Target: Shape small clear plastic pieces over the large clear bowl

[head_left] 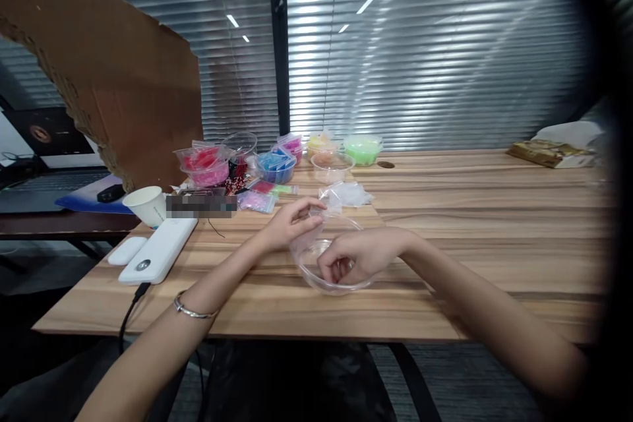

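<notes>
A clear round plastic bowl stands near the front of the wooden table. My left hand is at its far left rim, thumb and fingers closed on the clear plastic there. Inside the bowl, my right hand reaches down with its fingers curled together. Whatever those fingertips hold, if anything, is hidden or too small to make out. Just beyond the bowl lie crumpled clear plastic bags.
Plastic bowls with pink, blue and green contents stand at the back, near another clear bowl. Small packets lie before them. Left are a paper cup and a white power bank; far right, a tissue pack.
</notes>
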`<action>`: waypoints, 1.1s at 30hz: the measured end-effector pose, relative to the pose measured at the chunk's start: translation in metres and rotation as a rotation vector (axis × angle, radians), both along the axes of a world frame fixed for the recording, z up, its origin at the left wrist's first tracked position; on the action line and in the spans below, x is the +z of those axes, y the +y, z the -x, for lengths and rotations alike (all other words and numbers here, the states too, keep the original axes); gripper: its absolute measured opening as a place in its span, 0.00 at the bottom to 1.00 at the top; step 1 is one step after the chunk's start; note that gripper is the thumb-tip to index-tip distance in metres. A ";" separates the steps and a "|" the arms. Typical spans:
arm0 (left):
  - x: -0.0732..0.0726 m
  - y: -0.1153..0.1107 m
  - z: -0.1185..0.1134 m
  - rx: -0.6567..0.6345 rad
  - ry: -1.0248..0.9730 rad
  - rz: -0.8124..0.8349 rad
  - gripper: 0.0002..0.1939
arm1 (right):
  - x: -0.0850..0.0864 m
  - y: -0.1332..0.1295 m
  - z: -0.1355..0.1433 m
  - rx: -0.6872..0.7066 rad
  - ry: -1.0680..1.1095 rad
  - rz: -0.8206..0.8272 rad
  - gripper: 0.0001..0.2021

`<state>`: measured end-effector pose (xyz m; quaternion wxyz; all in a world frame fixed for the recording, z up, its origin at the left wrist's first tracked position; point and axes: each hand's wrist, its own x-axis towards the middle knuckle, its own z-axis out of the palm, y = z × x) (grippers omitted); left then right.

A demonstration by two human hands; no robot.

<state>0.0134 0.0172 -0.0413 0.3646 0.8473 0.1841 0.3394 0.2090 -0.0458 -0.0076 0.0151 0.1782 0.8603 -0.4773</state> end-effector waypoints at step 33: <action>-0.005 0.008 0.011 -0.022 -0.124 0.199 0.21 | -0.020 0.020 0.002 -0.857 0.861 0.172 0.09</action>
